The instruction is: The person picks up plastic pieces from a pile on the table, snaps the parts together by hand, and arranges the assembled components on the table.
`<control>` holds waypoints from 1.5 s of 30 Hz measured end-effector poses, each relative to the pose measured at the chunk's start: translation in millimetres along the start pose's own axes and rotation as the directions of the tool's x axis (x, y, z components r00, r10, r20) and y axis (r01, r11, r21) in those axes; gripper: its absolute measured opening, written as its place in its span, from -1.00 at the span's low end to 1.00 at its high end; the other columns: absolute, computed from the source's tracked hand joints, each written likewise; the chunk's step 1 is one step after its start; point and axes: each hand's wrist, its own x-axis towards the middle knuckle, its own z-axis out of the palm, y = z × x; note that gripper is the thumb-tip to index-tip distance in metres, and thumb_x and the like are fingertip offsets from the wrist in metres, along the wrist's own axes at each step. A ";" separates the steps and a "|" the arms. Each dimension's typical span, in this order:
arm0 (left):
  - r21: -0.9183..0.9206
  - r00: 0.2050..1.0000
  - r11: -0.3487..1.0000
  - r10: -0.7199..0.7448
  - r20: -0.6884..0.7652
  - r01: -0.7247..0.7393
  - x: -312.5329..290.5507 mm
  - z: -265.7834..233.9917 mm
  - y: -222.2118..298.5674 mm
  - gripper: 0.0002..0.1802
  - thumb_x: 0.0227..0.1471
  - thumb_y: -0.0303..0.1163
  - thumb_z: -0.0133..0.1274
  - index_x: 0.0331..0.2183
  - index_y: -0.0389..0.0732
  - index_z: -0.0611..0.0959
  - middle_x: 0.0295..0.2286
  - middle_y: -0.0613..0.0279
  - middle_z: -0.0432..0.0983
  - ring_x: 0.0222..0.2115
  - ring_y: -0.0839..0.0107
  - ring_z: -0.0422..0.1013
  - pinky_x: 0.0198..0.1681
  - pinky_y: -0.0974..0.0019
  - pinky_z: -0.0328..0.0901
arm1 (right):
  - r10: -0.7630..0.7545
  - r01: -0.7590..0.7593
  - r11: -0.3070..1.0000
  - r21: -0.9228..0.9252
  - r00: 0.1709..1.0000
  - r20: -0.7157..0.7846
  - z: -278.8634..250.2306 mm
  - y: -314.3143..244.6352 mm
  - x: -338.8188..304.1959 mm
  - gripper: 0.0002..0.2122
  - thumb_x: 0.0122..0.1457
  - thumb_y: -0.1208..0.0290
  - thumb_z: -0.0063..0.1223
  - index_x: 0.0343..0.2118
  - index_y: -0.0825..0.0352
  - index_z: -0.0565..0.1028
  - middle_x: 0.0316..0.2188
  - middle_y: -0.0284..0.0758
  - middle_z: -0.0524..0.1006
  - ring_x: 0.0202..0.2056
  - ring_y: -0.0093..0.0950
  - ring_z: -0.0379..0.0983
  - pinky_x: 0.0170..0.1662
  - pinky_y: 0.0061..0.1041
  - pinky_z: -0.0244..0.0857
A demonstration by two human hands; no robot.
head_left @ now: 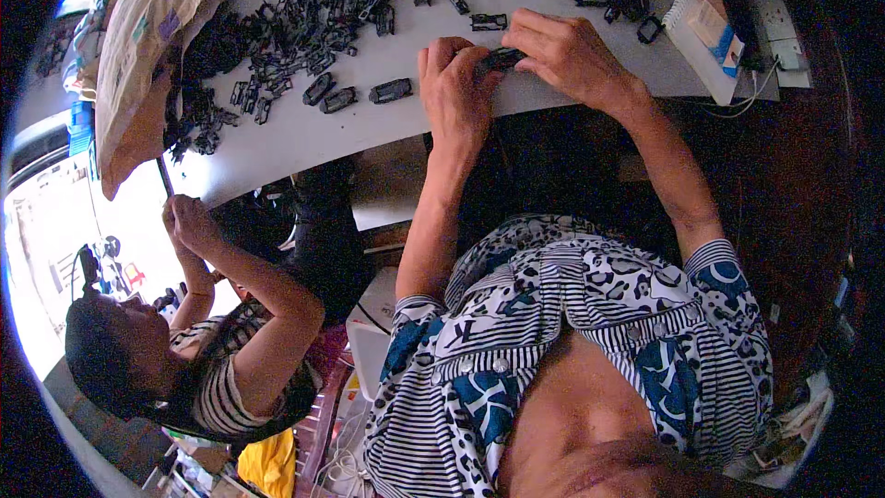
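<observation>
Between my two hands, just above the table's front edge, is a small black plastic part (501,59). My left hand (456,83) is closed round its left end. The fingers of my right hand (562,51) pinch it from the right. Left of my left hand, a dark oval plastic piece (390,90) lies on the white table (369,124), with two similar pieces (329,94) further left. Beyond my hands lie a black frame-like part (489,22) and another small black part (455,0).
Heaps of black plastic parts (318,18) spread over the far table. A spiral notebook (705,37) and a white power socket (788,53) with a cable are at the right. On the left, a co-worker (249,350) sits beside a large translucent bag (147,46).
</observation>
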 end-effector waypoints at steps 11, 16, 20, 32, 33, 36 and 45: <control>-0.038 1.000 0.999 0.019 -0.018 -0.020 -4.3 -1.2 -10.4 -0.63 -0.48 -0.61 0.24 -0.41 -0.25 0.63 -0.36 0.14 0.42 -0.29 0.13 0.30 -0.21 0.18 0.22 | -0.087 0.087 0.995 0.039 0.996 0.002 16.1 0.9 5.8 -0.75 -0.23 0.54 0.20 -0.43 0.42 0.40 -0.37 -0.18 0.41 -0.32 -0.16 0.43 -0.31 -0.30 0.34; -0.087 0.999 0.996 0.034 0.011 -0.033 -11.2 -4.3 -16.8 -0.64 -0.47 -0.60 0.23 -0.41 -0.24 0.63 -0.36 0.14 0.41 -0.29 0.12 0.29 -0.23 0.18 0.21 | -0.068 0.068 0.998 0.011 0.997 0.033 19.9 -3.3 0.7 -0.85 -0.11 0.50 0.09 -0.44 0.38 0.41 -0.35 -0.13 0.46 -0.30 -0.13 0.45 -0.26 -0.29 0.40; -0.078 0.999 0.996 0.039 0.022 -0.038 -8.9 -2.1 -11.8 -0.66 -0.42 -0.59 0.23 -0.40 -0.25 0.62 -0.36 0.13 0.40 -0.28 0.11 0.28 -0.22 0.16 0.22 | -0.015 0.014 1.000 0.006 1.000 0.013 21.2 3.6 -0.1 -0.82 -0.14 0.51 0.13 -0.44 0.37 0.41 -0.35 -0.13 0.45 -0.30 -0.11 0.44 -0.25 -0.28 0.40; 0.250 0.965 0.968 0.058 -0.256 0.008 -46.4 -54.9 -18.7 -0.63 -0.27 -0.56 0.17 -0.27 -0.13 0.58 -0.33 0.17 0.37 -0.34 0.18 0.30 -0.27 0.19 0.26 | 0.145 -0.144 0.989 -0.023 0.988 0.047 52.9 -46.1 56.5 -0.79 -0.08 0.49 0.19 -0.42 0.41 0.39 -0.39 -0.17 0.36 -0.33 -0.12 0.42 -0.31 -0.24 0.33; 0.256 0.954 0.966 0.048 -0.297 0.031 -47.8 -60.6 -26.1 -0.63 -0.26 -0.56 0.17 -0.27 -0.13 0.59 -0.33 0.17 0.37 -0.34 0.19 0.30 -0.27 0.20 0.26 | 0.138 -0.137 0.990 -0.024 0.989 0.048 57.7 -52.8 65.3 -0.79 -0.08 0.49 0.19 -0.42 0.41 0.39 -0.39 -0.17 0.36 -0.33 -0.12 0.42 -0.31 -0.24 0.33; 0.252 0.939 0.960 -0.033 -0.341 0.126 -56.2 -77.9 -37.8 -0.58 -0.23 -0.54 0.17 -0.19 -0.14 0.57 -0.24 0.10 0.36 -0.28 0.16 0.30 -0.20 0.19 0.27 | 0.045 -0.044 0.999 -0.006 0.998 0.049 67.9 -73.9 86.0 -0.77 -0.08 0.49 0.20 -0.41 0.43 0.38 -0.36 -0.15 0.36 -0.30 -0.10 0.41 -0.28 -0.24 0.33; 0.262 0.932 0.940 -0.123 -0.341 0.220 -55.7 -137.4 -73.5 -0.23 -0.25 -0.51 0.22 0.08 -0.26 0.34 0.11 -0.12 0.12 0.04 -0.06 0.12 0.10 0.04 0.08 | -0.018 0.015 0.995 0.100 0.999 0.032 89.7 -120.6 113.0 -0.64 -0.14 0.51 0.25 -0.30 0.49 0.35 -0.25 -0.08 0.33 -0.22 -0.10 0.41 -0.19 -0.27 0.37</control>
